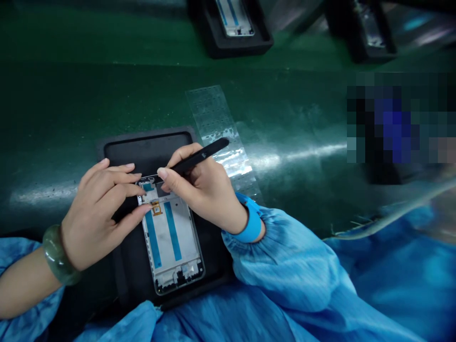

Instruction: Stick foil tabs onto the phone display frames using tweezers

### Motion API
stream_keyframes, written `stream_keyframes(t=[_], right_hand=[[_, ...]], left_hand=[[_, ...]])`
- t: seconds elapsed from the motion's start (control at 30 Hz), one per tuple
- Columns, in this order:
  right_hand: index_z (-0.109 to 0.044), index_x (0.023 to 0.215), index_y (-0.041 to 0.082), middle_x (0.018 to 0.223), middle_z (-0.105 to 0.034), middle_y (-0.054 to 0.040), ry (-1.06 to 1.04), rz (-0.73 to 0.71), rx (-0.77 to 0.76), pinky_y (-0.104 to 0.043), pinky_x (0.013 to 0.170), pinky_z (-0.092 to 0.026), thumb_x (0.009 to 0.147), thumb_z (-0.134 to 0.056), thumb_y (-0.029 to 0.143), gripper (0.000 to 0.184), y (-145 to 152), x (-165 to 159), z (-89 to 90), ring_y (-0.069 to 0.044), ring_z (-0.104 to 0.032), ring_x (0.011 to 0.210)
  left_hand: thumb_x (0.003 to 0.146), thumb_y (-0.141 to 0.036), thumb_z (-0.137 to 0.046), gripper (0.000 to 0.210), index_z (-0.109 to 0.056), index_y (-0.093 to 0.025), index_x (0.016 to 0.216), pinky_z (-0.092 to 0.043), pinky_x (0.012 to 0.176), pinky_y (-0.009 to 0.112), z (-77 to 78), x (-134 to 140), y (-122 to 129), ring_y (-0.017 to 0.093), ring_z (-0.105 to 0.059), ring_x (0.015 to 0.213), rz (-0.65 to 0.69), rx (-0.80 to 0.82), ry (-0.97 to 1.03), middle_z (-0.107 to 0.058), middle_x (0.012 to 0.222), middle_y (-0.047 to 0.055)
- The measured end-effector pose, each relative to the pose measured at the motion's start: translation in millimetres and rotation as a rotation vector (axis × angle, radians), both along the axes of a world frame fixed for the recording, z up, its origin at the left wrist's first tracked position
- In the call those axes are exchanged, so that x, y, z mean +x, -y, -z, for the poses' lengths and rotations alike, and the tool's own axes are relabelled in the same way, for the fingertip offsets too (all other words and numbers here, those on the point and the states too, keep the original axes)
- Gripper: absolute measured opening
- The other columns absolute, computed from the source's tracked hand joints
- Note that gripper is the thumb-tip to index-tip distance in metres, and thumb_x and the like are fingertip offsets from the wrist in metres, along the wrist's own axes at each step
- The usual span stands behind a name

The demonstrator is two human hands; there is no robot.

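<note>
A phone mid-frame (185, 237) with two blue strips lies in a black foam tray (213, 256). My right hand (203, 190) is closed round slim black tweezers (199, 156), their rear end pointing up and right. The tips, near the frame's top edge, are hidden by my fingers. My left hand (103, 209) lies over the frame's upper left side, fingers spread. Its thumb tip is at a small orange flex cable (157, 209), and its index fingertip is by the frame's left edge. Whether the thumb presses on the cable I cannot tell.
A clear plastic sheet (213, 114) lies behind the tray on the green mat (71, 104). Farther back stands a black tray (242, 47) with another phone frame (235, 19). A second dark tray (377, 52) is at upper right. A blue sleeve (399, 270) shows at right.
</note>
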State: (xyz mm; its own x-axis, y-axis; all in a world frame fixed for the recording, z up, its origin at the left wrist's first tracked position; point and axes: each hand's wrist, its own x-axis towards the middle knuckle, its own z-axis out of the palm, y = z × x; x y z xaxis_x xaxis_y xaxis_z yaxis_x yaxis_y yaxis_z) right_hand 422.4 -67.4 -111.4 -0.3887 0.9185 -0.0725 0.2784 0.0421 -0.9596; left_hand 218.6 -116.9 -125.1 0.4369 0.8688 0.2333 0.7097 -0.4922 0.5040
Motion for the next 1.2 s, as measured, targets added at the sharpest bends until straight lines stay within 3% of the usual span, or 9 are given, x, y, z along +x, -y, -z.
stream_keyframes(t=[0.4,0.77,1.0,1.2], right_hand=[[-0.049,0.089,0.02,0.071,-0.06,0.0034,0.014,-0.006,-0.012,-0.022,0.057,-0.049,0.082,-0.063,0.036,0.022,0.2,0.1,-1.0,-0.009,-0.061,0.061],[-0.05,0.089,0.02,0.086,-0.061,-0.0005,0.051,-0.012,0.041,-0.024,0.063,-0.051,0.083,-0.062,0.033,0.019,1.2,0.2,-0.6,-0.011,-0.061,0.07],[-0.052,0.088,0.02,0.084,-0.06,0.0008,0.064,-0.012,0.087,-0.022,0.06,-0.051,0.084,-0.062,0.032,0.016,2.7,-1.4,-1.0,-0.009,-0.061,0.068],[-0.049,0.091,0.022,0.09,-0.061,-0.0004,-0.121,0.102,0.046,-0.024,0.064,-0.056,0.084,-0.062,0.032,0.018,3.7,-0.1,0.5,-0.011,-0.065,0.073]], left_hand=[[0.08,-0.024,-0.064,0.021,-0.057,-0.02,0.099,-0.031,0.108,0.055,-1.3,0.2,0.5,0.027,-0.054,0.114,0.013,-0.001,0.001,-0.061,0.103,0.007],[0.081,-0.023,-0.061,0.031,-0.059,-0.022,0.112,-0.032,0.106,0.057,-0.2,-1.4,0.6,0.03,-0.053,0.115,0.068,0.027,-0.096,-0.059,0.109,0.01],[0.083,-0.023,-0.058,0.03,-0.059,-0.019,0.113,-0.033,0.105,0.057,-1.0,0.9,-1.6,0.03,-0.053,0.113,0.087,0.06,-0.126,-0.056,0.108,0.012],[0.083,-0.021,-0.057,0.029,-0.058,-0.018,0.113,-0.034,0.106,0.056,-2.2,5.3,-1.2,0.029,-0.053,0.113,0.072,0.079,-0.138,-0.056,0.105,0.011]])
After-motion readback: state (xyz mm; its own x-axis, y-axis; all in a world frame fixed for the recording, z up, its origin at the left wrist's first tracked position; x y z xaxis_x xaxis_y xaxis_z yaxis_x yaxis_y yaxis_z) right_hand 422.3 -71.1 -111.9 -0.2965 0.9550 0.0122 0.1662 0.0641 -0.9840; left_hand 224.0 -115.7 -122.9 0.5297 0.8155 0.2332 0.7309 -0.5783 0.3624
